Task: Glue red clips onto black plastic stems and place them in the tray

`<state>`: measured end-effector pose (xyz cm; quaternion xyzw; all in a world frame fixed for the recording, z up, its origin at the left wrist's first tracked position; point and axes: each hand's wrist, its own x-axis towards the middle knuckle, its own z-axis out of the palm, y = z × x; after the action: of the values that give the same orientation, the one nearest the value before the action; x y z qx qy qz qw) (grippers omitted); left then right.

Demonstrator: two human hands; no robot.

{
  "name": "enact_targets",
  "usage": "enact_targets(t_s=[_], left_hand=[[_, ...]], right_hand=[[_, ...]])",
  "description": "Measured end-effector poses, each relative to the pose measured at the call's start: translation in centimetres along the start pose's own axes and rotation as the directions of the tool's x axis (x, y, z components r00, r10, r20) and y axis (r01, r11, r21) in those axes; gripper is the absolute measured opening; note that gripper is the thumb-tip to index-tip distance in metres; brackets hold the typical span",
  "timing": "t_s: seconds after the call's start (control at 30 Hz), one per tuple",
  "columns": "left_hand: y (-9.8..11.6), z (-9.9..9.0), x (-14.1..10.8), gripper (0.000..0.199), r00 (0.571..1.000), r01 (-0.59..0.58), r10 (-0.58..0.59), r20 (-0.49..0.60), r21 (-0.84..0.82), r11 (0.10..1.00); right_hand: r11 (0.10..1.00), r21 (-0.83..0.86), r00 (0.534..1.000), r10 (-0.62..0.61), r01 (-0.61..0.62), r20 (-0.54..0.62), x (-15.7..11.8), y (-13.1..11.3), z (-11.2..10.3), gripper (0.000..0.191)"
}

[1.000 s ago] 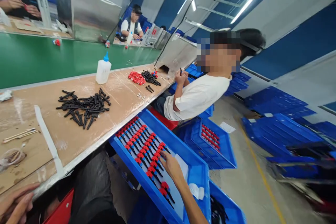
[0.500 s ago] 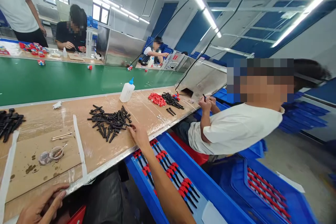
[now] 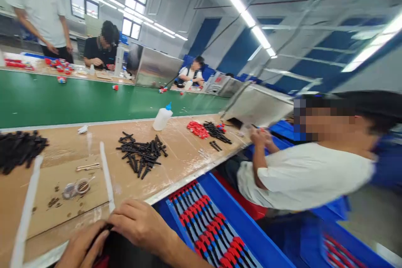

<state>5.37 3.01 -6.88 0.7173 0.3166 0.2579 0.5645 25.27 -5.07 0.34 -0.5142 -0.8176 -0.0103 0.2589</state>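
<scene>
At the table's front edge, my left hand [image 3: 83, 245] and my right hand [image 3: 141, 224] meet with curled fingers. Between their fingertips shows the dark end of a black rod-shaped part [image 3: 108, 227], mostly hidden by the fingers. Beyond them lies a loose pile of black rod-shaped parts [image 3: 141, 153]. A brown work mat [image 3: 69, 213] left of that pile carries two small round dishes [image 3: 82, 186], one with a stick in it, and several cotton swabs [image 3: 88, 167]. A bigger heap of black parts [image 3: 21, 148] is at the far left.
A white squeeze bottle [image 3: 162, 119] with a blue cap stands behind the pile. Below my right forearm, a blue tray [image 3: 226, 201] holds rows of red, blue and black assemblies. A co-worker [image 3: 301, 171] sits at right beside red parts [image 3: 197, 129]. A green belt [image 3: 94, 104] runs behind.
My right hand has moved from the black pile back to my left hand, bringing a black part. The view has shifted, and the co-worker at right has lowered their hands slightly.
</scene>
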Motion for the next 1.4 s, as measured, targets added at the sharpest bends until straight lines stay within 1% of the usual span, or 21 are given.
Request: enact_targets(t_s=[0.03, 0.07, 0.1, 0.13, 0.17, 0.2, 0.23, 0.27, 0.33, 0.43, 0.5, 0.57, 0.63, 0.67, 0.7, 0.83, 0.9, 1.1, 1.17, 1.27, 1.4], left_hand=[[0.1, 0.0, -0.4, 0.031, 0.998, 0.047, -0.05, -0.041, -0.051, 0.998], [0.3, 0.0, -0.7, 0.033, 0.989, 0.107, -0.119, -0.088, -0.125, 0.986], [0.6, 0.0, -1.0, 0.033, 0.973, 0.167, -0.197, -0.117, -0.225, 0.96], [0.9, -0.1, -1.1, 0.033, 0.958, 0.211, -0.264, -0.116, -0.341, 0.916], [1.2, -0.3, -1.2, 0.033, 0.944, 0.233, -0.312, -0.102, -0.462, 0.856], [1.5, -0.5, -1.1, 0.034, 0.937, 0.234, -0.339, -0.08, -0.576, 0.783], [1.8, -0.8, -1.1, 0.035, 0.935, 0.22, -0.349, -0.058, -0.676, 0.704], [2.1, -1.0, -1.0, 0.035, 0.936, 0.197, -0.35, -0.043, -0.758, 0.622], [2.4, -1.5, -0.8, 0.033, 0.931, 0.167, -0.365, -0.011, -0.876, 0.452], [2.4, -2.1, -0.6, 0.03, 0.921, 0.177, -0.381, 0.076, -0.955, 0.237], [2.2, -2.4, -0.4, 0.029, 0.919, 0.179, -0.378, 0.112, -0.973, 0.147], [2.0, -2.6, -0.3, 0.028, 0.922, 0.173, -0.366, 0.127, -0.981, 0.093], [1.9, -2.7, -0.1, 0.027, 0.924, 0.17, -0.358, 0.133, -0.983, 0.071], [1.9, -2.7, -0.1, 0.027, 0.923, 0.169, -0.362, 0.134, -0.983, 0.067], [1.8, -2.7, -0.1, 0.027, 0.92, 0.169, -0.368, 0.135, -0.984, 0.064], [1.8, -2.5, -0.1, 0.026, 0.915, 0.172, -0.38, 0.138, -0.983, 0.059], [1.8, -2.5, -0.1, 0.026, 0.917, 0.166, -0.377, 0.128, -0.984, 0.069], [1.8, -2.3, -0.1, 0.027, 0.919, 0.161, -0.377, 0.114, -0.982, 0.095], [1.8, -2.4, -0.1, 0.028, 0.917, 0.166, -0.379, 0.122, -0.982, 0.087], [1.8, -2.4, -0.1, 0.027, 0.916, 0.164, -0.383, 0.121, -0.983, 0.082], [1.8, -2.4, -0.2, 0.028, 0.911, 0.169, -0.394, 0.122, -0.982, 0.086]], right_hand=[[0.996, 0.08, 0.998, 0.04, -0.036, -0.044, 0.7, -0.1, 0.6, 0.022], [0.98, 0.17, 0.987, 0.125, -0.108, -0.096, 1.4, 0.0, 1.2, 0.024], [0.942, 0.265, 0.958, 0.248, -0.204, -0.142, 2.2, 0.3, 1.8, 0.026], [0.881, 0.361, 0.907, 0.386, -0.307, -0.17, 2.9, 0.7, 2.4, 0.028], [0.805, 0.444, 0.842, 0.51, -0.395, -0.175, 3.7, 1.1, 3.1, 0.03], [0.73, 0.507, 0.781, 0.602, -0.458, -0.163, 4.5, 1.5, 3.8, 0.03], [0.673, 0.551, 0.74, 0.658, -0.494, -0.14, 5.2, 1.8, 4.4, 0.03], [0.635, 0.581, 0.721, 0.684, -0.509, -0.116, 5.9, 2.0, 5.1, 0.03], [0.614, 0.601, 0.726, 0.683, -0.512, -0.08, 7.0, 2.1, 6.1, 0.029], [0.616, 0.606, 0.75, 0.66, -0.504, -0.047, 8.3, 1.7, 6.8, 0.021], [0.624, 0.608, 0.768, 0.639, -0.491, -0.036, 8.9, 1.3, 6.8, 0.017], [0.64, 0.608, 0.792, 0.61, -0.47, -0.029, 9.3, 1.0, 6.6, 0.013], [0.651, 0.606, 0.804, 0.594, -0.457, -0.031, 9.4, 0.9, 6.4, 0.011], [0.65, 0.605, 0.799, 0.6, -0.46, -0.038, 9.2, 1.0, 6.4, 0.011], [0.644, 0.604, 0.785, 0.618, -0.47, -0.048, 9.0, 1.2, 6.4, 0.012], [0.581, 0.626, 0.699, 0.71, -0.52, -0.078, 8.0, 2.0, 6.7, 0.02], [0.552, 0.651, 0.674, 0.734, -0.521, -0.084, 7.7, 2.1, 6.8, 0.023], [0.47, 0.751, 0.594, 0.794, -0.464, -0.13, 7.6, 0.6, 6.7, 0.022], [0.471, 0.763, 0.6, 0.788, -0.444, -0.138, 7.5, 0.0, 6.8, 0.02], [0.496, 0.762, 0.646, 0.751, -0.417, -0.136, 7.0, -0.8, 7.1, 0.016], [0.55, 0.715, 0.7, 0.704, -0.432, -0.119, 6.2, -1.3, 7.9, 0.017]])
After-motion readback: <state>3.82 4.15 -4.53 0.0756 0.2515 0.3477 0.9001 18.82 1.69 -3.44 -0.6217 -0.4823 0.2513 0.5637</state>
